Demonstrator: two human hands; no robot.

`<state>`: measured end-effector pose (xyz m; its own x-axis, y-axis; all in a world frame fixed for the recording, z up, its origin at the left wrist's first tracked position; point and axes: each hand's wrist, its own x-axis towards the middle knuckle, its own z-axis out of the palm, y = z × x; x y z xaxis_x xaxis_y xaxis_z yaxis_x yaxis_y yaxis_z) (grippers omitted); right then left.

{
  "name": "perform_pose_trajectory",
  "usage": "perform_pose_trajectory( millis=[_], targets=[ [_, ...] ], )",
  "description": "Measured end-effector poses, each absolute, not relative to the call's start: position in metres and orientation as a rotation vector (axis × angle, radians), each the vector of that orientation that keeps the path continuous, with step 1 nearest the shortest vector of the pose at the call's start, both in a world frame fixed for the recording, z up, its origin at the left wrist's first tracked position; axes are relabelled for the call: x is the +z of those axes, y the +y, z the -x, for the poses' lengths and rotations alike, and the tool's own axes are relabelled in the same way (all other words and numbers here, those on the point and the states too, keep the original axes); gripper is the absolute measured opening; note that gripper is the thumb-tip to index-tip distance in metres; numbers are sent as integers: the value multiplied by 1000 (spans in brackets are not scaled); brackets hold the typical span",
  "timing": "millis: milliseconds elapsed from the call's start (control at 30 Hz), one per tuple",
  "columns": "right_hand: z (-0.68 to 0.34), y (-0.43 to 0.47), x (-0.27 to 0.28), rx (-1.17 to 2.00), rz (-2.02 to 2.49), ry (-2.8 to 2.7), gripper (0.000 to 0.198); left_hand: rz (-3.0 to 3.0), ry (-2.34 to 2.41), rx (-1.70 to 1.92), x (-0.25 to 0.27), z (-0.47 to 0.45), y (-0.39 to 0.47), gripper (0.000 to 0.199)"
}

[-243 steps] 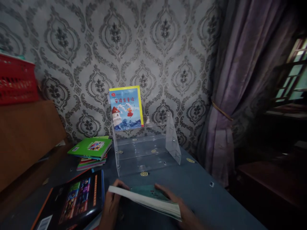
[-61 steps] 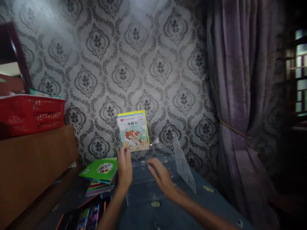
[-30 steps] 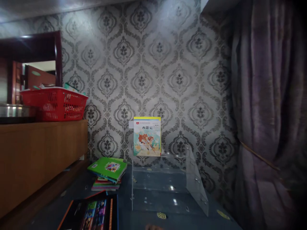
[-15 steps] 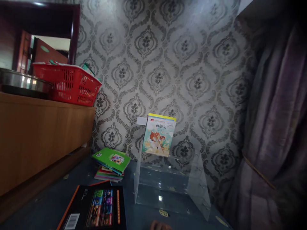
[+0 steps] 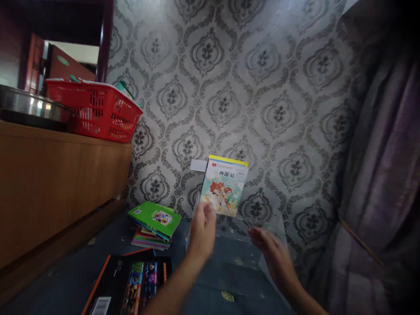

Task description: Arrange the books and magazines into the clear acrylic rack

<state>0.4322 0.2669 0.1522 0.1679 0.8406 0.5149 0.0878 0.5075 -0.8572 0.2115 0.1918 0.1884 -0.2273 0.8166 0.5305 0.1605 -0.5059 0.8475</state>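
A picture book point(image 5: 226, 188) with a light cover, orange figures and dark characters stands leaning on the top tier of a clear stepped rack point(image 5: 226, 258). A yellow edge shows above its cover. In front of the book's lower left corner is my left hand point(image 5: 202, 229), raised, blurred, its fingers loosely extended. I cannot tell whether it touches the book. My right hand point(image 5: 271, 251) is over the rack's right part, apart from the book, fingers stretched toward the left and nothing in them.
Left of the rack lies a stack of books topped by a green book point(image 5: 155, 218). Closer in are black books point(image 5: 123, 271) with orange edges. A wooden cabinet point(image 5: 62, 170) carries a red basket point(image 5: 98, 109) and a metal basin point(image 5: 33, 107). A curtain point(image 5: 370, 210) hangs at right.
Both my hands have come up from below into view over the rack, the left one reaching the front of the book. The view has shifted slightly; the books stay in place.
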Motion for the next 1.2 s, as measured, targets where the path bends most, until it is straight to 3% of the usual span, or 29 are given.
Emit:
perform_pose_trajectory(
  millis=[100,400,1200],
  targets=[
    [-437,306,198,683,899,-1204,40,-1458,1531,1782,215,-184,246,37],
    [-411,382,250,725,980,-1221,47,-1593,1597,1742,200,-187,321,44],
    [-389,394,259,936,876,-1128,43,-1820,1779,1593,201,-193,307,42]
  ],
)
